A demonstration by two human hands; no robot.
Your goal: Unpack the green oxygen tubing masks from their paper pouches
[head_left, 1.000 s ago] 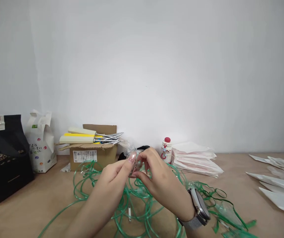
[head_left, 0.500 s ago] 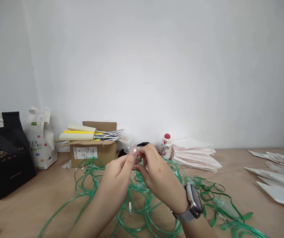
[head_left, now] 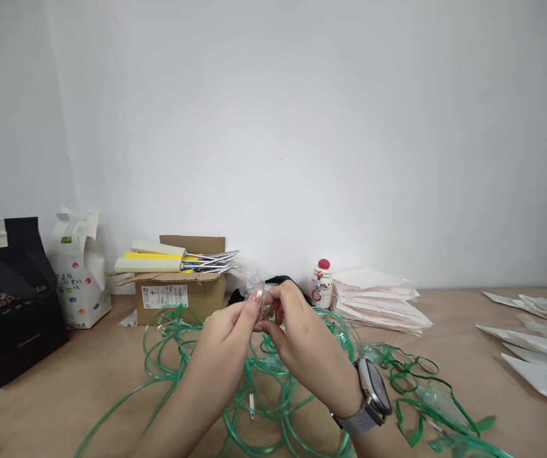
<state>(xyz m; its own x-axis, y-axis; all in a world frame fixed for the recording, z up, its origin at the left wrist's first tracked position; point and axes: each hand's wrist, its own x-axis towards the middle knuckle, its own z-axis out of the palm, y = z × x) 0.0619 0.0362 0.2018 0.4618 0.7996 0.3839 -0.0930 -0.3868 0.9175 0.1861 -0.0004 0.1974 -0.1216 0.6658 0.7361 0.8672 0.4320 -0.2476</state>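
Note:
My left hand (head_left: 230, 324) is closed in a pinch, its thumb on top. My right hand (head_left: 292, 321) meets it with curled fingers, thumb and fingertips pressed close together. A small, clear-looking piece sits between the fingertips, mostly hidden, and I cannot make out what it is. Crinkled clear plastic (head_left: 245, 275) shows just beyond the left thumb; whether it is held is unclear. Beneath both hands lie loose coils of green tubing (head_left: 240, 439). A small white strip (head_left: 251, 405) rests among these coils.
At the back left, a cardboard box (head_left: 207, 296) holds yellow and cream-handled metal tools (head_left: 159, 262). Further left stand a white bag (head_left: 83, 286) and a black bag (head_left: 11, 305). Behind my hands are a bottle (head_left: 322, 285) and paper packets (head_left: 378, 305). Green straps (head_left: 411, 375) and white packets (head_left: 540, 369) lie rightward.
Both hands stay together in nearly the same pinch, with only slight finger movement. The whole view has shifted a little; the things on the table look otherwise unmoved.

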